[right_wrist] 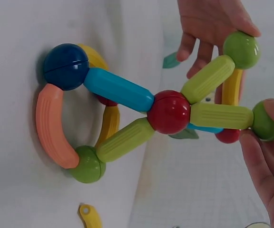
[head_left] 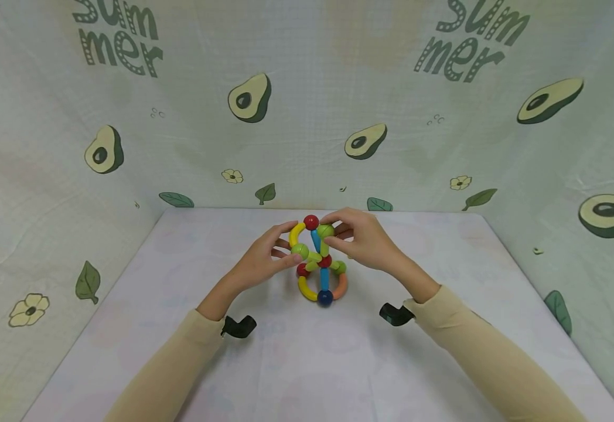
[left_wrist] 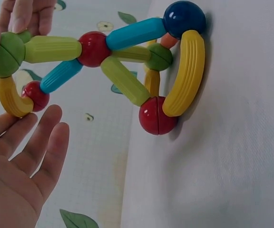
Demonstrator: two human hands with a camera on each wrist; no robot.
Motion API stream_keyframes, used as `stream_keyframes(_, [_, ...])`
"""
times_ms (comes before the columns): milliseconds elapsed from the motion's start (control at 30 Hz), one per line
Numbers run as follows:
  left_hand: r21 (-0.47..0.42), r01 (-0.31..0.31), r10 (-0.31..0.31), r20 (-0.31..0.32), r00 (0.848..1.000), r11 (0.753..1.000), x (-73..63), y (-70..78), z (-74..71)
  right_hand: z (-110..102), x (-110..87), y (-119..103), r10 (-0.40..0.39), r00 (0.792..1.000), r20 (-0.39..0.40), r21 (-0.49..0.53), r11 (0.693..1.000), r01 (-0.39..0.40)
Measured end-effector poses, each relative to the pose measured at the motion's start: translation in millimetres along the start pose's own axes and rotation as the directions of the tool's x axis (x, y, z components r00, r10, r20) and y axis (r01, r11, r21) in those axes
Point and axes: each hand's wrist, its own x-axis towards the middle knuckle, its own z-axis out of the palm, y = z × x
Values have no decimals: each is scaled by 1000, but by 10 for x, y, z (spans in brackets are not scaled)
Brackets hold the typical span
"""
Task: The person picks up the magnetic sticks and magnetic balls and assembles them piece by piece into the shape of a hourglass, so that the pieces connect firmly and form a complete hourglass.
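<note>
Both hands are at the top of a ball-and-stick building toy standing on the white tabletop. At its middle, a red ball joins green and blue straight sticks; below is a ring of curved sticks and balls, including a dark blue ball. The left hand has its thumb on a green ball and its fingertips against a yellow curved stick. My right hand pinches another green ball on top of a green stick. An upper red ball sits between the hands.
A small yellow piece with a hole lies on the table. Behind and beside the table hangs cloth printed with avocados and leaves. Black wrist cameras jut from both sleeves, one at left and another at right.
</note>
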Motion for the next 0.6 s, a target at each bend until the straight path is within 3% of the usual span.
stream_keyframes(600, [-15, 5, -5, 0, 1000, 1000, -10, 7, -3, -94, -42, 107, 55, 998, 28, -40, 998, -54])
